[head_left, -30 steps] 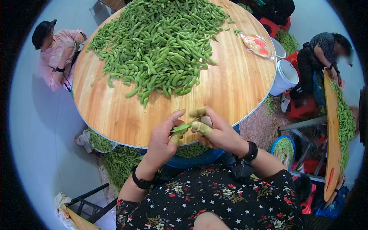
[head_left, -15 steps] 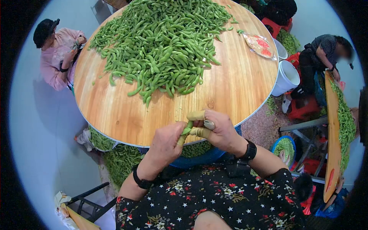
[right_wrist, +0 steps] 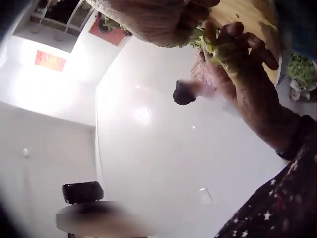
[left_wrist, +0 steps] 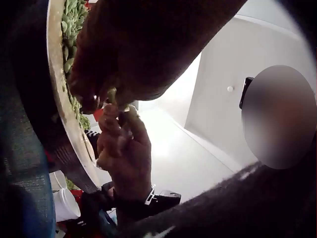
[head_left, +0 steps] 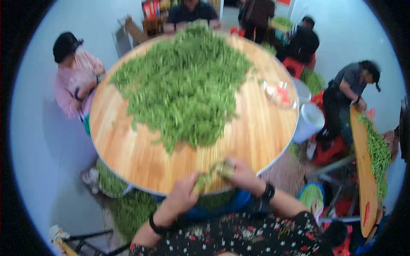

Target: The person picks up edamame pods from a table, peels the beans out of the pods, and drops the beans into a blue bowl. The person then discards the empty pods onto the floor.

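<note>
Looks to me like one edamame pod (right_wrist: pixel 208 45) is being opened, up between the hands by the tabletop's (head_left: pixel 141 168) near edge. Left hand's (head_left: pixel 184 192) grip is pinched tight on it; right hand's (head_left: pixel 240 173) fingers are bent close, can't tell if they've got hold. Next probably needs a firm thumb squeeze. Huge pod heap (head_left: pixel 188 89) beyond, btw.

You get a bright head view, green pods (head_left: pixel 188 85) motion-smeared and corners black, while white walls (right_wrist: pixel 148 148) glare behind dim foregrounds in both wrist views.
</note>
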Demonstrator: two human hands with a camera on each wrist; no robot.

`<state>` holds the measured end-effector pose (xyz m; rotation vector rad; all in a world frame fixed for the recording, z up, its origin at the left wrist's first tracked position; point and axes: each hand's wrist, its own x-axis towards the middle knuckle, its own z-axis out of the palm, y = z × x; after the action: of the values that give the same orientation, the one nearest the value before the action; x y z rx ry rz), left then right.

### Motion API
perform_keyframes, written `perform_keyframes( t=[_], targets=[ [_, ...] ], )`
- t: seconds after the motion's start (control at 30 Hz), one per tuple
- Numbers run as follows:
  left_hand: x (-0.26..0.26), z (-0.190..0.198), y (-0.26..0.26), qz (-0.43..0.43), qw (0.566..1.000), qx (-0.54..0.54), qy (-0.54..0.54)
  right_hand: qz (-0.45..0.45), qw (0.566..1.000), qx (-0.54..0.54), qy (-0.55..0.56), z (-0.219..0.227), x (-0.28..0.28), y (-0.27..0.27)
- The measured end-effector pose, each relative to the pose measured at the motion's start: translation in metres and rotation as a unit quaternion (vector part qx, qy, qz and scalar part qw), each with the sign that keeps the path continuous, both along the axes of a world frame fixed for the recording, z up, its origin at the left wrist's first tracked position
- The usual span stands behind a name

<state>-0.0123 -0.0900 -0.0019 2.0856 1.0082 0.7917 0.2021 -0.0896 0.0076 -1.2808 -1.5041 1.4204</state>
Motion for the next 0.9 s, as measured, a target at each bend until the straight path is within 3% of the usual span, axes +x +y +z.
perform_keyframes(
  t=[0.03, 0.07, 0.1, 0.13, 0.17, 0.23, 0.37, 0.43, 0.47, 0.5, 0.57, 0.6, 0.63, 0.7, 0.73, 0.8, 0.83, 0.87, 0.9],
  targets=[
    [0.004, 0.003, 0.001, -0.004, 0.999, -0.036, -0.030, 0.038, 0.977, 0.203, -0.063, -0.034, 0.008, 0.011],
    [0.006, 0.005, 0.002, -0.005, 0.998, -0.039, -0.039, 0.044, 0.983, 0.166, -0.059, -0.015, 0.002, 0.006],
    [0.007, 0.005, 0.000, -0.005, 0.998, -0.052, -0.047, 0.027, 0.976, 0.214, 0.010, -0.030, -0.006, 0.009],
    [0.007, 0.000, 0.001, -0.006, 0.998, -0.030, -0.054, 0.054, 0.988, 0.123, -0.073, -0.003, -0.008, 0.002],
    [0.005, -0.007, 0.002, -0.021, 0.999, -0.013, -0.047, 0.046, 0.987, 0.147, -0.045, -0.013, -0.009, 0.001],
    [0.001, -0.007, 0.003, -0.030, 0.999, 0.010, -0.039, 0.051, 0.984, 0.171, 0.017, 0.007, -0.016, -0.003],
    [-0.003, 0.001, -0.008, -0.015, 0.995, 0.095, 0.019, -0.014, 0.980, 0.199, -0.009, -0.001, -0.026, -0.007],
    [-0.006, -0.003, -0.008, 0.013, 0.990, 0.086, 0.108, 0.002, 0.919, 0.350, -0.181, 0.005, -0.025, -0.007],
    [-0.007, -0.017, -0.007, 0.026, 0.988, 0.099, 0.117, 0.021, 0.906, 0.374, -0.196, 0.010, -0.025, -0.011],
    [-0.005, -0.008, -0.006, 0.026, 0.987, 0.116, 0.112, 0.041, 0.916, 0.347, -0.198, 0.011, -0.023, -0.011],
    [-0.003, 0.010, -0.021, 0.003, 0.995, 0.096, 0.020, 0.111, 0.984, 0.127, -0.058, 0.024, -0.019, -0.012],
    [-0.004, 0.004, -0.020, -0.006, 0.996, 0.093, 0.004, 0.113, 0.983, 0.128, -0.061, 0.026, -0.017, -0.011],
    [-0.007, -0.001, -0.016, -0.001, 0.996, 0.089, 0.001, 0.135, 0.989, 0.059, 0.002, 0.025, -0.016, -0.010],
    [-0.017, -0.012, -0.018, -0.094, 0.994, -0.009, -0.047, 0.167, 0.980, -0.049, 0.095, 0.019, -0.016, -0.010],
    [-0.019, -0.008, -0.023, -0.090, 0.996, -0.020, -0.016, 0.172, 0.980, -0.065, 0.075, 0.024, -0.017, -0.013],
    [-0.021, -0.008, -0.027, -0.113, 0.991, 0.004, -0.075, 0.195, 0.974, -0.112, 0.029, 0.035, -0.018, -0.012],
    [-0.022, -0.001, -0.033, -0.113, 0.989, -0.052, -0.084, 0.211, 0.968, -0.139, 0.005, 0.035, -0.021, -0.013],
    [-0.025, 0.008, -0.035, -0.121, 0.985, -0.110, -0.061, 0.194, 0.970, -0.147, 0.019, 0.031, -0.027, -0.016],
    [-0.027, -0.002, -0.037, -0.111, 0.990, -0.072, -0.042, 0.171, 0.974, -0.147, 0.030, 0.027, -0.030, -0.017]
  ],
)
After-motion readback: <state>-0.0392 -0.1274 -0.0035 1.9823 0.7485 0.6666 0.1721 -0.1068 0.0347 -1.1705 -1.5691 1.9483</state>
